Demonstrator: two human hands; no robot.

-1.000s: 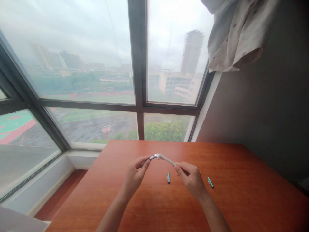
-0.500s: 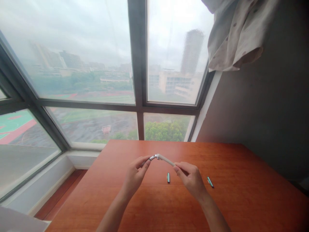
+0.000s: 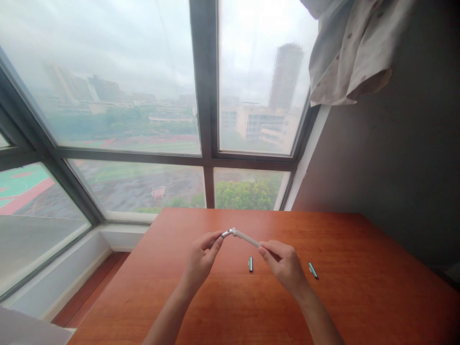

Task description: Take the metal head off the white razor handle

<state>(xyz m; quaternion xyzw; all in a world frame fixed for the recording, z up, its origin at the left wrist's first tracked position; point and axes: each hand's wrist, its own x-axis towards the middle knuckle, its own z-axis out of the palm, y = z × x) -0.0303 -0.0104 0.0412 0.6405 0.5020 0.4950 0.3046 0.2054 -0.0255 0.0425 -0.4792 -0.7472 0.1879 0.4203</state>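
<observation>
Gripping the silver handle [image 3: 227, 233] with the left hand [image 3: 201, 256], thumb and fingers closed on its rear, metal end jutting out. Pinching the pale stick [image 3: 247, 238] with the right hand [image 3: 285, 263], slanting up leftward to that metal end; touching or just short of it, hard to tell. Both held, apparently, above the table [image 3: 233, 306], toward its far edge and left of that edge's middle.

Best to brace the left hand as the steady side and steer finely with the right alone. Pinch the stick nearer its tip for surer control. Press lightly and along the line of contact, so as not to skid off so narrow an end. Stay well inside the far edge. Avoid brushing the nearer cartridge [image 3: 250, 264], lying between the hands, or the other cartridge [image 3: 313, 270], lying toward the right edge.
</observation>
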